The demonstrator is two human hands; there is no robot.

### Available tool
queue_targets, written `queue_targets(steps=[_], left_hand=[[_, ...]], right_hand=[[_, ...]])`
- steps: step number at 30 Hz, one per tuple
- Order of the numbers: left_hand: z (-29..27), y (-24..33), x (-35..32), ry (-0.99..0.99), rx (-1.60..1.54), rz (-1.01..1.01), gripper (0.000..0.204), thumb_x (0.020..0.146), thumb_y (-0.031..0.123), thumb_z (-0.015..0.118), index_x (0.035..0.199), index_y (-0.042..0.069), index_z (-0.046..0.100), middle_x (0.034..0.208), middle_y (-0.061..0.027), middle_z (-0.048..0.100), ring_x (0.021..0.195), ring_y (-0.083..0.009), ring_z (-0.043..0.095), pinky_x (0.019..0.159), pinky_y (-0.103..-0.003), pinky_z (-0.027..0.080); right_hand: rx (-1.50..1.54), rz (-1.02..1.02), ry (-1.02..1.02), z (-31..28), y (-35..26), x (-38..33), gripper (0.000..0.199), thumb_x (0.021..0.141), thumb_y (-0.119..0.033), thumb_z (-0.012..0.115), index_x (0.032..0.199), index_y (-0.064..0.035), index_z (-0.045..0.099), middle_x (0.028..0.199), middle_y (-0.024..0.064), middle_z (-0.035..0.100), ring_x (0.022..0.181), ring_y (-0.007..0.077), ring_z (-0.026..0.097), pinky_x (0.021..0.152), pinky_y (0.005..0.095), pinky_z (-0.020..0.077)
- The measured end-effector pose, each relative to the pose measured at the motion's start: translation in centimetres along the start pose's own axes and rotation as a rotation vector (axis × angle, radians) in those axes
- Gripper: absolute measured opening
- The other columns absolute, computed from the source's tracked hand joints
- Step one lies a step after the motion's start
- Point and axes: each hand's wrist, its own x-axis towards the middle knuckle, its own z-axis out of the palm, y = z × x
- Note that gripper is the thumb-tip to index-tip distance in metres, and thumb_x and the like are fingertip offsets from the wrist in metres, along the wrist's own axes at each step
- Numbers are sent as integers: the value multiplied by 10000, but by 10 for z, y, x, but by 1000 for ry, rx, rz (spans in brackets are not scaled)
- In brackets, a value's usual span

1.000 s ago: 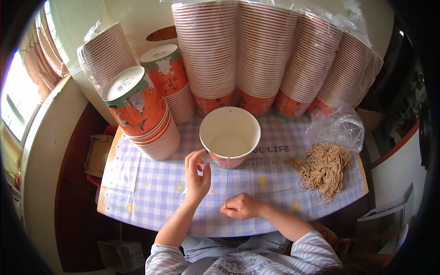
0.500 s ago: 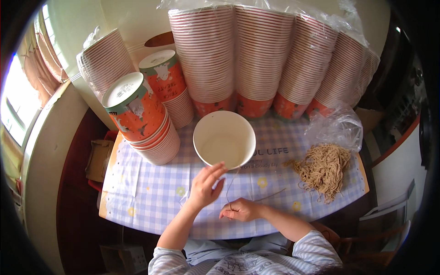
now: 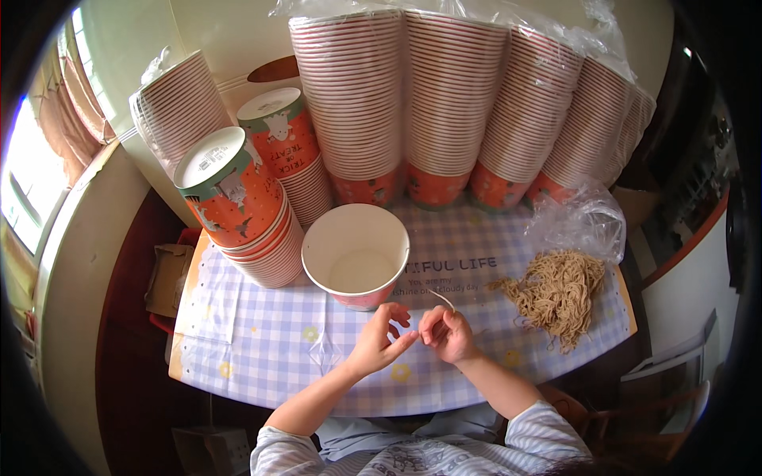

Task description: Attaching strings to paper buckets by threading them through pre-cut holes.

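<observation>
A large paper tub (image 3: pixel 355 262), white inside, stands upright with its mouth up in the middle of the table, just beyond my hands. My left hand (image 3: pixel 384 339) is in front of its near side, with thumb and fingers apart and nothing visible in them. Close by on the right, my right hand (image 3: pixel 447 333) has its fingers curled in a pinch around a thin cord (image 3: pixel 444 300), whose pale end curves up beyond the knuckles. The fingertips of both hands nearly meet; whether the cord runs between them cannot be made out.
A heap of tan cords (image 3: pixel 560 297) lies at right, beside a crumpled clear plastic bag (image 3: pixel 583 222). Tall plastic-wrapped stacks of tubs (image 3: pixel 349 95) line the back. Upside-down orange tubs (image 3: pixel 238 202) are stacked at left. A checked cloth (image 3: pixel 270 333) covers the table.
The tub has shifted left and slightly nearer. My right hand has moved up and right with the cord; my left hand has left the tub's rim and come right, towards the other hand.
</observation>
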Motion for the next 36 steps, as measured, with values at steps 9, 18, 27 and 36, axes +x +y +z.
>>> queue_targets(steps=[9, 18, 27, 36], left_hand=[[17, -19, -10, -512, -396, -367, 279, 856, 107, 564, 1099, -10, 490, 955, -35, 580, 867, -69, 514, 735, -232, 439], [-37, 14, 13, -387, 289, -152, 102, 772, 167, 641, 824, 83, 668, 763, -67, 592, 688, -179, 577, 598, -286, 463], [-79, 19, 2, -148, 997, -179, 58, 713, 179, 629, 737, 130, 649, 621, -28, 622, 591, -215, 605, 569, -327, 479], [-121, 29, 3, 401, 867, -135, 78, 733, 82, 586, 778, 52, 643, 682, -114, 632, 622, -257, 621, 578, -317, 496]], right_hand=[[189, -117, 119, -1, -3, 9, 467, 886, -458, 377, 742, -32, 501, 636, 73, 505, 527, 149, 398, 502, 271, 312], [105, -111, 234, -11, -5, 15, 403, 916, -414, 338, 799, -72, 516, 588, 55, 501, 509, 131, 419, 495, 266, 318], [-130, -167, 0, -10, 7, 12, 477, 938, -423, 280, 833, -25, 521, 740, 92, 560, 683, 161, 526, 675, 273, 409], [-377, -36, -155, 5, 23, 10, 446, 962, -351, 234, 1090, -19, 502, 1178, 114, 495, 1019, 178, 491, 864, 296, 374]])
